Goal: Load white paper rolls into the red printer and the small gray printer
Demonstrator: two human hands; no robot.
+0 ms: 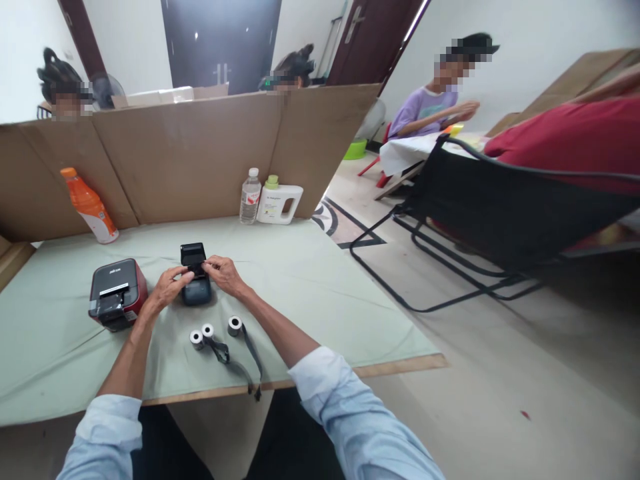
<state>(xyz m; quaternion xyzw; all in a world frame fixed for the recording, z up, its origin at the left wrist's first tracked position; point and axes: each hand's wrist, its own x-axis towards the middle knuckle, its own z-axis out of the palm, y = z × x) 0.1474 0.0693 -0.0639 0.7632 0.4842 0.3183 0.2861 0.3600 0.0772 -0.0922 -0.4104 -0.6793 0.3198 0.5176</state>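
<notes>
Small black printer (196,288) at worktop (310,293) centre, lid up. Left hand (167,288) at its 9 o'clock, right hand (223,273) at 3 o'clock, fingers pinching at lid hinge. Judged light, rigid plastic; lid hinge fragile; grip body sides. Paper rolls (207,331) at 6 o'clock.

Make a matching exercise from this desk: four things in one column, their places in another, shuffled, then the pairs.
Things
1. orange bottle
2. red printer
3. small dark printer
4. three paper rolls

Places
A. between the left hand and right hand
B. by the cardboard wall, far left
C. near the table's front edge
D. left of the left hand

Pairs: 1-B, 2-D, 3-A, 4-C
</notes>
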